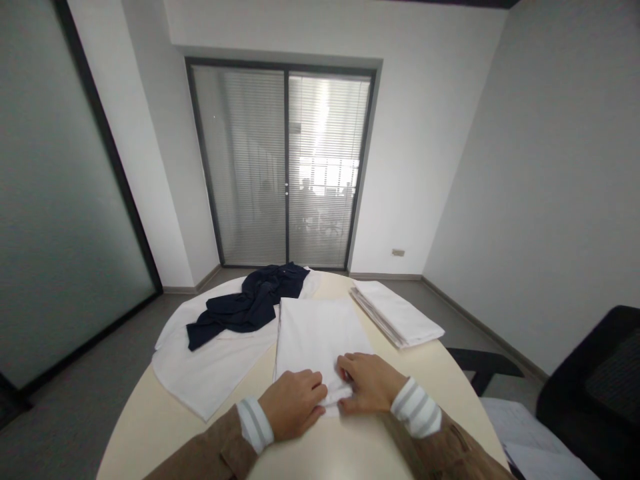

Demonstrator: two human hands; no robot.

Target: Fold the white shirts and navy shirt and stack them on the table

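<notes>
A folded white cloth [320,333] lies flat in the middle of the round table, its near edge facing me. My left hand [295,403] has its fingers curled over the left part of that near edge, with the thumb below. To the right, my right hand [370,383] grips the same edge between bent fingers and thumb. Both hands are closed, a small gap apart, and the fingertips are partly hidden against the fabric.
A crumpled navy garment [255,300] rests on a spread white cloth [200,380] at the left of the table [135,433]. At the right stands a stack of folded white cloths [395,313]. Beyond the table's right edge is a black chair [600,387] with papers [525,433] nearby.
</notes>
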